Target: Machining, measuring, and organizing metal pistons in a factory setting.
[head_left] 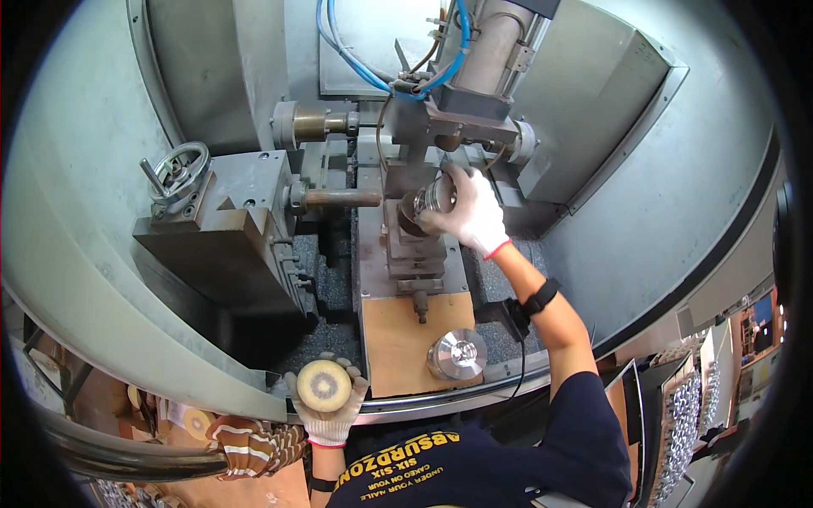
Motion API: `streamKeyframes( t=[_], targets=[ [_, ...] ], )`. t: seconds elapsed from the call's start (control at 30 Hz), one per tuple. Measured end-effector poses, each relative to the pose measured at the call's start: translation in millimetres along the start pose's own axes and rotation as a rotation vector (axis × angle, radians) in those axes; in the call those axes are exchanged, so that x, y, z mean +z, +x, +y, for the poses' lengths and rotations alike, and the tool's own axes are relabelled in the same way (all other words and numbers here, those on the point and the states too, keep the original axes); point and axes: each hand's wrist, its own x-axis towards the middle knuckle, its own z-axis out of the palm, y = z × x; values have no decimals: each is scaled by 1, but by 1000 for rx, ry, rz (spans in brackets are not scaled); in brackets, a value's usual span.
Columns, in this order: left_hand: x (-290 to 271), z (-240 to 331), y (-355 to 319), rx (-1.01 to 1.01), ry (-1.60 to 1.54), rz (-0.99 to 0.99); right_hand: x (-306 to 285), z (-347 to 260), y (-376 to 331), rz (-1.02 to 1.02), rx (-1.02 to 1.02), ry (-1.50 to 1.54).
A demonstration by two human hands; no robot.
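Note:
My right hand point(472, 212), in a white knit glove, closes around a shiny ringed metal cylinder point(434, 197). That cylinder sits tilted against the dark round seat of the machine fixture point(417, 258); whether it is fully seated, I cannot tell. Low at the front opening, my gloved left hand point(329, 402) holds a round cream-coloured disc point(323, 385) with a grey ring at its middle, fingers wrapped about its underside. A second shiny round metal part point(458, 354) rests on the brown board point(398, 339) below my right forearm.
To the left stands a slide block with a handwheel point(179, 172), and a horizontal rod point(343, 197) points toward the fixture. Above hang a pneumatic cylinder point(489, 55) and blue hoses point(360, 68). A striped cloth point(254, 444) wraps a dark bar point(135, 457). Metal parts point(677, 423) fill racks at right.

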Motion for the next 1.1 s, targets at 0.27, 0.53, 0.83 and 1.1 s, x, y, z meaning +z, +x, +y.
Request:
streamKeyframes(
  t=[0.27,0.53,0.83,1.1],
  targets=[
    [-16,5,-3,20,-40,12,10,-4,52,-299,-58,-54],
    [-17,4,-2,7,-19,-34,18,-2,57,-286,-123,-91],
    [-17,4,-1,-6,-12,-66,31,13,60,-213,-367,-152],
    [-6,1,0,16,26,-37,39,9,60,-205,-215,-94]
  ],
)
